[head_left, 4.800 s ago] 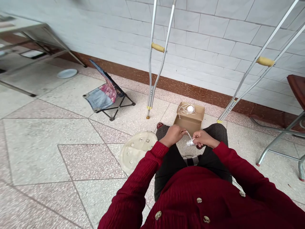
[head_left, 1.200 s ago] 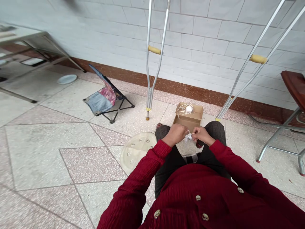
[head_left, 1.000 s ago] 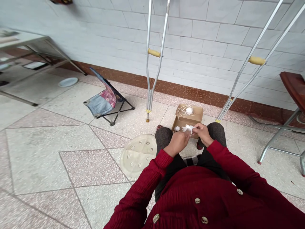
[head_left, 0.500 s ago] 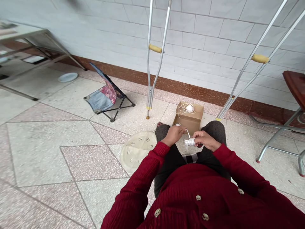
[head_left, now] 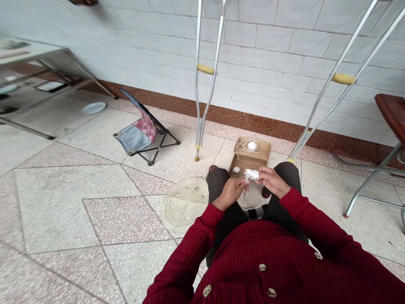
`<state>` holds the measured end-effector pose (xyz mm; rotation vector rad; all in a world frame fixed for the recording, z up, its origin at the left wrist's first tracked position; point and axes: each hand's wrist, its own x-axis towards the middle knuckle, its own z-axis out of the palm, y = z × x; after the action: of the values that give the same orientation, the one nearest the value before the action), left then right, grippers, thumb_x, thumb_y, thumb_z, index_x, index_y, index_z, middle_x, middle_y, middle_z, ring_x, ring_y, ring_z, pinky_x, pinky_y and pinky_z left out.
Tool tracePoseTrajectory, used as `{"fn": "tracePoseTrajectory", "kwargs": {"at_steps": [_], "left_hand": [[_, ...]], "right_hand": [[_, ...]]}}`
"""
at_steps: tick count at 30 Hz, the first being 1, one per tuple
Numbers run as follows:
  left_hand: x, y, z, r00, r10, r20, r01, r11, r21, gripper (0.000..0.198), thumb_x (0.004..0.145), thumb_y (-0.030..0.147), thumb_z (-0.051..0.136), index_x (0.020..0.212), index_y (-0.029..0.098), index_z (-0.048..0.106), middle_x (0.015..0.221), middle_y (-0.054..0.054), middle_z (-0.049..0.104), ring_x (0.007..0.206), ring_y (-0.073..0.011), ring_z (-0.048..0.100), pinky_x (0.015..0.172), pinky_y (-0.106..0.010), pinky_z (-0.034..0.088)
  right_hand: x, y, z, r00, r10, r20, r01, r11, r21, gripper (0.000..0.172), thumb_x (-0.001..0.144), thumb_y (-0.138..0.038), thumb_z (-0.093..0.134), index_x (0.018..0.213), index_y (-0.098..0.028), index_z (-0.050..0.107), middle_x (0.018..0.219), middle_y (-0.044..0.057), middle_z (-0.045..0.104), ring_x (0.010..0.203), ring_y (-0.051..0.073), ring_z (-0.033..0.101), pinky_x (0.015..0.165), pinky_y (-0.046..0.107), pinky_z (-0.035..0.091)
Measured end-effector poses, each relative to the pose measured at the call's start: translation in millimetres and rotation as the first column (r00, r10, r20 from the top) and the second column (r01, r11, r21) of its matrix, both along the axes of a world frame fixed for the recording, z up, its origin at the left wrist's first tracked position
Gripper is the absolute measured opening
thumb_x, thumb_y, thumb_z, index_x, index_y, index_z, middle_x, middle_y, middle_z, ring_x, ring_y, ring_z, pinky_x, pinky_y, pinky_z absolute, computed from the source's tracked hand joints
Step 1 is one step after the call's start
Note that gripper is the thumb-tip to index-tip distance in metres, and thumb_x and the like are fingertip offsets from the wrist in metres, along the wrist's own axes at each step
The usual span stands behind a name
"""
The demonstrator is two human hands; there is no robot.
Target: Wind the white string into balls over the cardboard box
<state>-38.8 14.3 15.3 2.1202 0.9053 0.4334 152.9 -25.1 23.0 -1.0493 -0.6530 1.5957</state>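
White cord bundle [head_left: 252, 175] held at opposite ends by left hand [head_left: 233, 191] and right hand [head_left: 272, 180]; hands pinching.

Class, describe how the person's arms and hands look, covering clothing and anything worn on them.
The long, dark-red, textured fabric left sleeve and matching right sleeve reach about the wrists. The left hand and right hand are gloveless.

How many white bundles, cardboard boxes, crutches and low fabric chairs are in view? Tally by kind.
White bundles: 3 (held bundle, far boxed bundle, near boxed bundle)
Cardboard box: 1
Crutches: 2 (left crutch, right crutch)
Low fabric chair: 1
Total: 7
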Motion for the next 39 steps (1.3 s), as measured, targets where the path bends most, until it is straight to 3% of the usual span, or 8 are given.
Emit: {"fn": "tracePoseTrajectory", "kwargs": {"at_steps": [6, 11, 14, 16, 22, 27, 34, 39], "left_hand": [[5.2, 24.4, 9.5, 0.989, -0.077, -0.124, 0.094, 0.985, 0.142, 0.028, 0.091, 0.023, 0.046, 0.075, 0.016, 0.068, 0.068, -0.002, 0.065, 0.065, -0.0123, 0.056, 0.062, -0.02, 0.035], [19.1, 25.8, 27.6, 0.966, -0.05, -0.253, 0.138, 0.928, 0.347, 0.029, 0.091, 0.029, 0.048, 0.074, 0.016, 0.068, 0.072, -0.007, 0.067, 0.07, -0.0172, 0.058, 0.064, -0.024, 0.034], [20.2, 16.5, 27.4, 0.978, -0.032, -0.208, 0.097, 0.946, 0.31, 0.029, 0.093, 0.029, 0.046, 0.078, 0.017, 0.068, 0.073, -0.005, 0.067, 0.068, -0.0156, 0.058, 0.064, -0.023, 0.035], [16.1, 10.8, 21.4, 0.989, -0.047, -0.143, 0.077, 0.974, 0.213, 0.031, 0.094, 0.029, 0.044, 0.079, 0.016, 0.068, 0.071, -0.003, 0.067, 0.066, -0.0133, 0.057, 0.064, -0.022, 0.036], [6.1, 11.7, -2.9, 0.997, -0.037, -0.061, 0.042, 0.997, 0.071, 0.026, 0.091, 0.021, 0.048, 0.077, 0.013, 0.069, 0.068, -0.002, 0.066, 0.063, -0.0123, 0.056, 0.06, -0.02, 0.036], [14.8, 29.6, 0.3, 0.987, -0.132, -0.092, 0.15, 0.96, 0.236, 0.025, 0.092, 0.023, 0.05, 0.077, 0.016, 0.068, 0.074, -0.003, 0.067, 0.073, -0.0147, 0.059, 0.067, -0.022, 0.038], [26.0, 25.9, 24.2, 0.986, -0.074, -0.151, 0.131, 0.901, 0.413, 0.023, 0.092, 0.025, 0.05, 0.08, 0.017, 0.068, 0.075, -0.005, 0.067, 0.075, -0.017, 0.059, 0.072, -0.026, 0.039], [20.8, 7.9, 8.5, 0.996, -0.079, -0.034, 0.084, 0.984, 0.157, 0.03, 0.093, 0.027, 0.046, 0.078, 0.016, 0.069, 0.07, -0.001, 0.067, 0.067, -0.0131, 0.059, 0.065, -0.021, 0.039]], "right_hand": [[1.0, -12.0, -0.5, 0.923, 0.316, 0.22, -0.309, 0.949, -0.063, 0.012, 0.057, -0.014, 0.071, 0.061, -0.015, 0.061, 0.053, -0.001, 0.063, 0.046, 0.011, 0.056, 0.046, 0.021, 0.042], [2.1, 6.0, -21.5, 0.854, -0.045, 0.518, 0.053, 0.999, 0.0, 0.012, 0.053, -0.012, 0.066, 0.052, -0.018, 0.055, 0.042, -0.004, 0.056, 0.04, 0.011, 0.051, 0.042, 0.021, 0.038], [3.8, 17.5, -23.4, 0.846, -0.299, 0.442, 0.281, 0.954, 0.106, 0.011, 0.056, -0.016, 0.066, 0.054, -0.019, 0.055, 0.047, -0.003, 0.058, 0.044, 0.011, 0.052, 0.047, 0.022, 0.042], [5.2, 18.5, -18.0, 0.897, -0.324, 0.301, 0.31, 0.946, 0.095, 0.013, 0.059, -0.019, 0.067, 0.056, -0.018, 0.055, 0.052, -0.003, 0.059, 0.049, 0.011, 0.055, 0.051, 0.022, 0.044], [5.6, -8.8, -0.3, 0.995, 0.103, 0.01, -0.103, 0.994, -0.021, 0.014, 0.059, -0.015, 0.069, 0.064, -0.017, 0.056, 0.06, -0.003, 0.062, 0.049, 0.008, 0.055, 0.048, 0.019, 0.042], [5.0, -21.6, -8.1, 0.919, 0.361, 0.157, -0.337, 0.928, -0.158, 0.012, 0.055, -0.012, 0.068, 0.061, -0.016, 0.058, 0.05, -0.001, 0.061, 0.042, 0.011, 0.055, 0.041, 0.019, 0.038], [7.6, 11.6, -26.1, 0.908, -0.158, 0.387, 0.209, 0.974, -0.092, 0.012, 0.055, -0.015, 0.063, 0.051, -0.018, 0.051, 0.042, -0.004, 0.055, 0.04, 0.008, 0.049, 0.043, 0.019, 0.038], [4.2, 22.1, -5.8, 0.916, -0.361, 0.173, 0.356, 0.933, 0.061, 0.015, 0.058, -0.019, 0.066, 0.056, -0.018, 0.051, 0.052, -0.004, 0.057, 0.05, 0.009, 0.054, 0.05, 0.02, 0.041]]}}
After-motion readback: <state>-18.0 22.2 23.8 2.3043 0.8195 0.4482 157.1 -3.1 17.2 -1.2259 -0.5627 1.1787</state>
